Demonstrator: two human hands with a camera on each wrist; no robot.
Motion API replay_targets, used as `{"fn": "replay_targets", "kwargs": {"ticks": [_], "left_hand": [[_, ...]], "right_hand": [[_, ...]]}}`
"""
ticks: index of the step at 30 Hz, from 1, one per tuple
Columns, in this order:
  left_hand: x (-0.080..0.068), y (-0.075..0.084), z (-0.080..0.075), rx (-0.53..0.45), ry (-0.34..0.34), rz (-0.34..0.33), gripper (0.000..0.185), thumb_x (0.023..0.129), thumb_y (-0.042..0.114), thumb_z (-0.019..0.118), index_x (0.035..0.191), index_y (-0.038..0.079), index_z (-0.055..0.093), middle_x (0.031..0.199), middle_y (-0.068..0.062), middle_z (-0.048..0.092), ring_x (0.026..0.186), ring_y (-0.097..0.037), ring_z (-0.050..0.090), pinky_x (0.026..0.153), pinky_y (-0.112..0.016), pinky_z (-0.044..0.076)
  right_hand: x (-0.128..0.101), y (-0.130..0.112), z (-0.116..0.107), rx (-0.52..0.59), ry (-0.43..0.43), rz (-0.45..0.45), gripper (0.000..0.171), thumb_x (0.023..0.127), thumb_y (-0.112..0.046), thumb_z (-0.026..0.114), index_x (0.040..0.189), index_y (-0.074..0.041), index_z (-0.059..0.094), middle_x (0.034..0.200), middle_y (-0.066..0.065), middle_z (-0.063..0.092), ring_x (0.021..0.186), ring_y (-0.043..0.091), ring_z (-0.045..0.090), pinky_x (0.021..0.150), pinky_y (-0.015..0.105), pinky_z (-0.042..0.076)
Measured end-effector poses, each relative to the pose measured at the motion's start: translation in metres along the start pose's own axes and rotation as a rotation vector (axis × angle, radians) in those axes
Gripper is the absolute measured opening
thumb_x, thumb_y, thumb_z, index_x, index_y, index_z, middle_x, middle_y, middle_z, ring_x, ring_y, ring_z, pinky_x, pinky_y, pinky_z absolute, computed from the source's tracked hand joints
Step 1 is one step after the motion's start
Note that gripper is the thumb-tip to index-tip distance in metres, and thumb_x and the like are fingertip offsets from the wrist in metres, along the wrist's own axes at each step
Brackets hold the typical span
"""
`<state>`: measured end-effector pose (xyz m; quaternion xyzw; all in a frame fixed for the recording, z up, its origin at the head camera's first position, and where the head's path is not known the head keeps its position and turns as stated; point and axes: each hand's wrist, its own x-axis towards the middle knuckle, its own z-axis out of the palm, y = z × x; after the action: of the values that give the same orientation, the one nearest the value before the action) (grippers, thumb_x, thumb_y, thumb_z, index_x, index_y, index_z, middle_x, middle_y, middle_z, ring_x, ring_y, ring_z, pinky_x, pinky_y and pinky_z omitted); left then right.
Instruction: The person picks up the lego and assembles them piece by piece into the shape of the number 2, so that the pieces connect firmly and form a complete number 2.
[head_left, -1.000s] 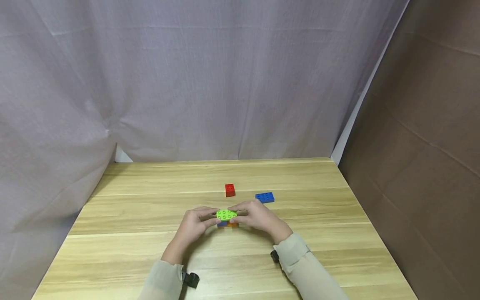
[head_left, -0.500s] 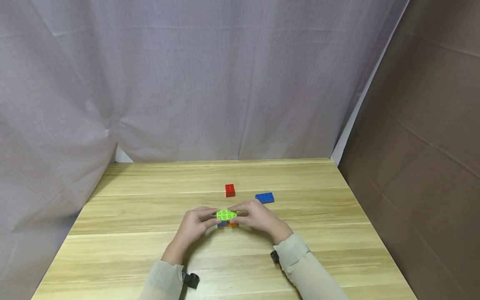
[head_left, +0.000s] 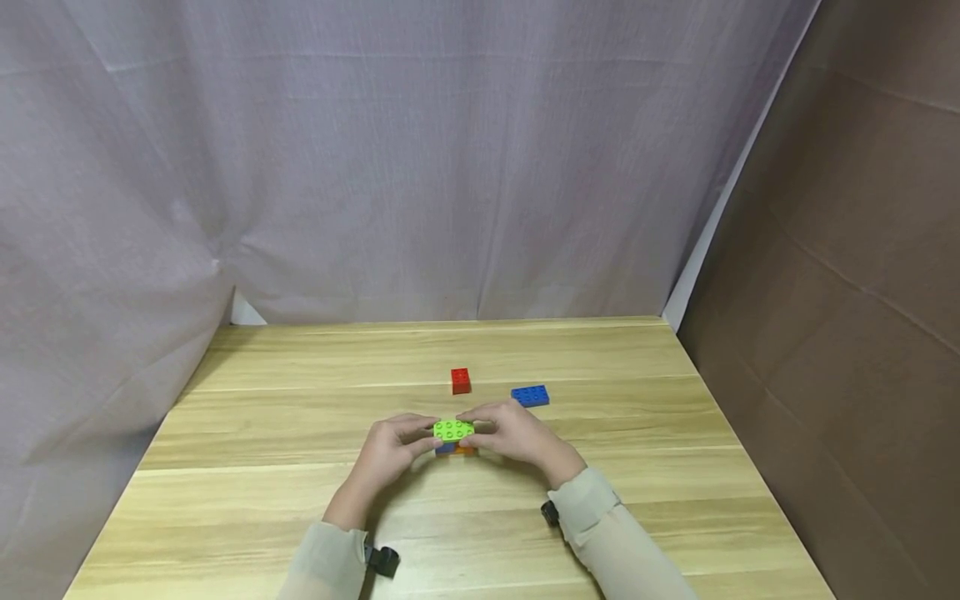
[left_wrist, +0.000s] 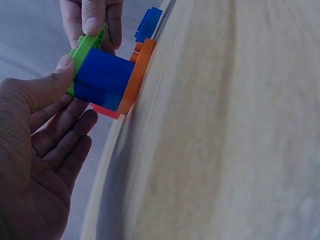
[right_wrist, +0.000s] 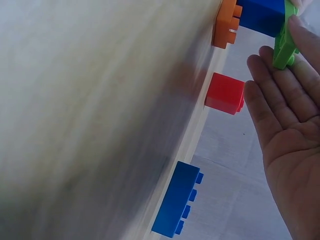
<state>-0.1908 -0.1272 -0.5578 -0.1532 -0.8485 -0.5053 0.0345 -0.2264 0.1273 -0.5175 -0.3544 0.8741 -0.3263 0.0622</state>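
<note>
With my left hand point(head_left: 390, 454) and right hand point(head_left: 517, 435) I pinch the green plate point(head_left: 453, 429) atop the block stack point(left_wrist: 112, 82) on the table point(head_left: 300, 417).

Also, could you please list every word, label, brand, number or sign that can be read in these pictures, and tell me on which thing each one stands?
No readable text: none in any view.
green brick, held between left hand and right hand: only studs, no lettering legible.
red brick and blue plate: plain, stud marks too small to read.
table and curtain: no label or sign.
</note>
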Motion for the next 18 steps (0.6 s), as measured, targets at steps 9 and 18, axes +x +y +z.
{"fn": "replay_targets", "kwargs": {"ticks": [9, 18], "left_hand": [[-0.0002, -0.0001, -0.0003, 0.013, -0.007, -0.008, 0.037, 0.085, 0.037, 0.081, 0.118, 0.02, 0.076, 0.115, 0.012, 0.072, 0.108, -0.014, 0.067, 0.099, -0.046, 0.051], [-0.0004, 0.0003, -0.0002, 0.028, -0.009, -0.036, 0.034, 0.084, 0.036, 0.082, 0.116, 0.027, 0.076, 0.115, 0.016, 0.07, 0.107, -0.009, 0.066, 0.099, -0.043, 0.051]], "right_hand": [[0.0008, -0.0001, -0.0015, -0.002, -0.001, -0.008, 0.042, 0.091, -0.033, 0.076, 0.127, -0.013, 0.07, 0.125, -0.003, 0.069, 0.116, 0.013, 0.063, 0.097, 0.037, 0.053], [0.0033, 0.0, -0.0074, -0.024, 0.014, 0.005, 0.042, 0.095, -0.039, 0.07, 0.126, -0.011, 0.071, 0.126, -0.001, 0.069, 0.117, 0.015, 0.064, 0.098, 0.037, 0.053]]}}
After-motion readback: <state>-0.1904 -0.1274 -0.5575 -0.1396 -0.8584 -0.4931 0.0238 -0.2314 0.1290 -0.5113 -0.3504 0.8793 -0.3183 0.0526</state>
